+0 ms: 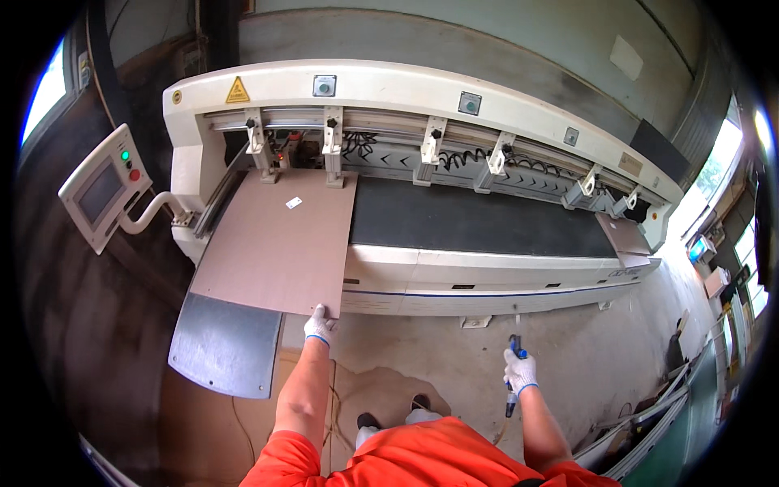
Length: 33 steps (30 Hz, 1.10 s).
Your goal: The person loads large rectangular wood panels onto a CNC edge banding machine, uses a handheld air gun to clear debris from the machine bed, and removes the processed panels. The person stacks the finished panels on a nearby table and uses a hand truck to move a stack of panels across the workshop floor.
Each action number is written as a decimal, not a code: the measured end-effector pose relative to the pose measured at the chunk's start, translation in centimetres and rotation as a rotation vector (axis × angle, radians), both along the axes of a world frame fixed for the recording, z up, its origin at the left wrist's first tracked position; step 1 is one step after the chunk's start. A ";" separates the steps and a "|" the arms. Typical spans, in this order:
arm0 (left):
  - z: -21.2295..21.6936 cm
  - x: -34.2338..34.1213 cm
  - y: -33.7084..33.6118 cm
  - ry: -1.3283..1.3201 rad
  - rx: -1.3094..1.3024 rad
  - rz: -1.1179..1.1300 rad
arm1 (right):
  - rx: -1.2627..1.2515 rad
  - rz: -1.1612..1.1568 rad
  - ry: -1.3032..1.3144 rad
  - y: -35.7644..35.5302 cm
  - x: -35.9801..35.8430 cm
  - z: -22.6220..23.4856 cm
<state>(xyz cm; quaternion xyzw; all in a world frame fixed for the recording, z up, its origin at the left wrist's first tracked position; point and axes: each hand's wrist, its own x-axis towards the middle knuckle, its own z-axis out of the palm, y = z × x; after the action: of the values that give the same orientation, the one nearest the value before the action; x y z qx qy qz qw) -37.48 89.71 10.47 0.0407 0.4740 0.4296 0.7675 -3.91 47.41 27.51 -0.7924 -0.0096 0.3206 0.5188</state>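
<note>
A large pinkish-brown panel (pixel 276 243) with a small white label lies on the machine's left end, under two of its clamps. My left hand (pixel 320 323), in a white knitted glove, is closed on the panel's near right corner, thumb on top and the other fingers hidden below the edge. Out to the right, over the floor, my gloved right hand (pixel 520 371) is wrapped round a blue and black air blow gun (pixel 514 345). Its thin nozzle points away from me, toward the machine's front.
The long white machine (pixel 389 280) has a black bed (pixel 479 213) and a row of clamps (pixel 430 150). A control screen (pixel 101 192) stands at left. The grey support plate (pixel 223 345) juts toward me. Another panel (pixel 623 235) lies at the right end. Metal strips (pixel 649 422) lie at lower right.
</note>
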 end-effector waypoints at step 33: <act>6.8 -9.6 -29.3 0.347 0.103 -0.629 | 0.431 0.211 0.404 18.0 1.4 -9.3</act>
<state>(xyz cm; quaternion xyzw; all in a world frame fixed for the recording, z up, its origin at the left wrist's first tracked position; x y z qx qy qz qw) -47.09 60.40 17.31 0.2953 0.5393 0.1822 0.7673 -2.50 65.41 18.25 -0.5792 -0.0563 0.5143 0.6300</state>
